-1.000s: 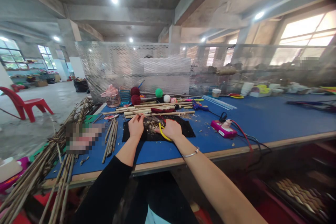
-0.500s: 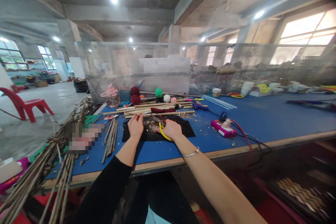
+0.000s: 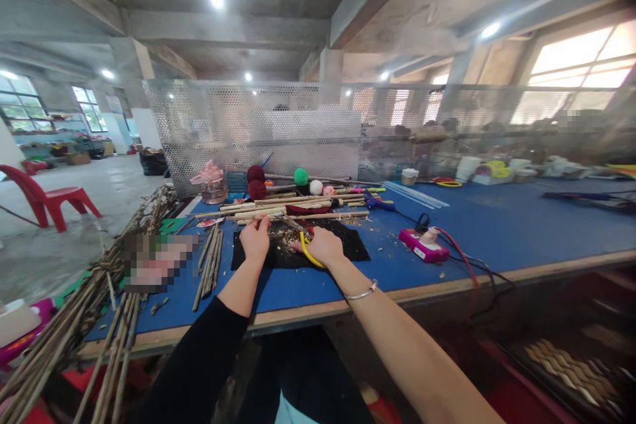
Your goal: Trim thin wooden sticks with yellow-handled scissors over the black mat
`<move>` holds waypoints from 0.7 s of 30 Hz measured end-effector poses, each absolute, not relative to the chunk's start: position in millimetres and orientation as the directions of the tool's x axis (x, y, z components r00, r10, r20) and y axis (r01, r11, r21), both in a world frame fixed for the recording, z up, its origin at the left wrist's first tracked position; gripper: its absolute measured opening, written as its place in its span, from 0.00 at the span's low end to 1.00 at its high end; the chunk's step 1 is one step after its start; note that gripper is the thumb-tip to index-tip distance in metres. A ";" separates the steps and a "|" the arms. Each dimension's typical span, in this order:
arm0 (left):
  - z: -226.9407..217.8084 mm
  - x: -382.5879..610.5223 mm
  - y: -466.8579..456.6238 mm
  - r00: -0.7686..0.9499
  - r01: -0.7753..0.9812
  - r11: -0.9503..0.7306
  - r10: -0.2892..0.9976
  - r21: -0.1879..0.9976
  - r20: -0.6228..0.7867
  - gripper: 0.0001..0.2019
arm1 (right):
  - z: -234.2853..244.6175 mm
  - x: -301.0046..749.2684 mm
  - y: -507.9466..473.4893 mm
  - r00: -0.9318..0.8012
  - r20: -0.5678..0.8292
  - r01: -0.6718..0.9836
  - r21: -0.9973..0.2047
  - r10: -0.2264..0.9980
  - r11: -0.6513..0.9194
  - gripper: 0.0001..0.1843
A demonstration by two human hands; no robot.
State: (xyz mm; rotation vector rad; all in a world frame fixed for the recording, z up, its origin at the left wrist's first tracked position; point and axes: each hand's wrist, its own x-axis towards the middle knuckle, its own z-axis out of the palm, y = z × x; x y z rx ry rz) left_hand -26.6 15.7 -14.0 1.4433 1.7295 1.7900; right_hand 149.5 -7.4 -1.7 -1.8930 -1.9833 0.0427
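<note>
My left hand [image 3: 255, 241] is closed round a thin wooden stick [image 3: 276, 217] above a black cloth [image 3: 350, 246] strewn with wood shavings. My right hand [image 3: 323, 245] grips yellow-handled shears [image 3: 307, 250], whose blades point at the stick. Both hands sit close together over the cloth on the blue table [image 3: 497, 225]. A silver bracelet circles my right wrist. Peeled pale sticks [image 3: 298, 205] lie in a row just beyond the cloth.
A bundle of short sticks [image 3: 211, 265] lies left of the cloth, and long rough branches [image 3: 74, 318] lean off the table's left end. A pink device [image 3: 423, 244] with cables sits to the right. Yarn balls [image 3: 256, 182] and a perforated metal screen [image 3: 258, 126] stand behind. A red chair [image 3: 44, 195] stands far left.
My hands have barely shifted. The stick in my left hand has tilted slightly and the shears' blades have edged along it.
</note>
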 end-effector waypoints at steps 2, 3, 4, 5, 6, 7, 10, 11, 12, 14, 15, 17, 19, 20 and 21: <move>-12.4 -24.2 12.7 -0.425 0.454 -0.277 0.768 0.847 0.479 0.17 | -1.6 149.5 -7.4 -0.007 0.270 0.954 -0.288 0.963 0.088 0.36; -11.7 -23.3 11.0 -0.394 0.474 -0.290 0.775 0.831 0.495 0.17 | -1.5 149.6 -7.5 -0.007 0.275 0.954 -0.287 0.961 0.089 0.35; -11.1 -22.4 9.2 -0.360 0.497 -0.304 0.780 0.812 0.512 0.16 | -1.4 149.7 -7.5 -0.006 0.281 0.954 -0.286 0.960 0.090 0.35; -10.6 -21.6 7.4 -0.325 0.519 -0.319 0.784 0.793 0.528 0.15 | -1.4 149.8 -7.7 -0.004 0.287 0.955 -0.283 0.958 0.089 0.34; -10.2 -21.0 5.9 -0.295 0.537 -0.332 0.787 0.775 0.542 0.14 | -1.4 149.9 -7.8 -0.001 0.292 0.956 -0.280 0.956 0.086 0.35; -9.9 -20.4 4.6 -0.271 0.549 -0.344 0.789 0.761 0.552 0.14 | -1.4 149.9 -8.0 0.003 0.293 0.958 -0.276 0.956 0.081 0.35; -8.5 -19.4 1.7 -0.248 0.558 -0.364 0.785 0.746 0.568 0.13 | -1.7 149.5 -8.4 0.008 0.282 0.961 -0.266 0.959 0.070 0.35; -7.7 -19.3 1.0 -0.252 0.559 -0.364 0.781 0.745 0.571 0.13 | -1.7 149.4 -8.4 0.007 0.273 0.963 -0.262 0.962 0.067 0.35; -6.9 -19.3 0.4 -0.256 0.563 -0.363 0.777 0.742 0.575 0.13 | -1.8 149.2 -8.3 0.005 0.263 0.964 -0.258 0.965 0.065 0.34; -5.3 -19.5 -0.8 -0.263 0.575 -0.356 0.773 0.737 0.578 0.13 | -1.8 149.0 -7.9 0.003 0.238 0.966 -0.251 0.971 0.059 0.34; -4.5 -19.6 -1.3 -0.265 0.582 -0.351 0.771 0.734 0.579 0.13 | -1.9 149.1 -7.7 0.002 0.228 0.967 -0.248 0.974 0.055 0.34; -3.6 -19.9 -1.7 -0.270 0.590 -0.344 0.769 0.731 0.580 0.13 | -1.8 149.4 -7.3 0.003 0.213 0.968 -0.244 0.977 0.050 0.34; -3.5 -20.5 -1.1 -0.285 0.587 -0.337 0.765 0.736 0.578 0.13 | -1.6 149.9 -6.9 0.003 0.205 0.968 -0.247 0.979 0.049 0.34; -3.7 -20.9 -0.5 -0.298 0.582 -0.332 0.763 0.743 0.574 0.13 | -1.6 150.2 -6.7 0.001 0.205 0.967 -0.251 0.979 0.051 0.33; -4.0 -21.4 0.3 -0.313 0.572 -0.325 0.762 0.753 0.566 0.13 | -1.7 150.4 -6.6 -0.001 0.208 0.965 -0.256 0.978 0.055 0.33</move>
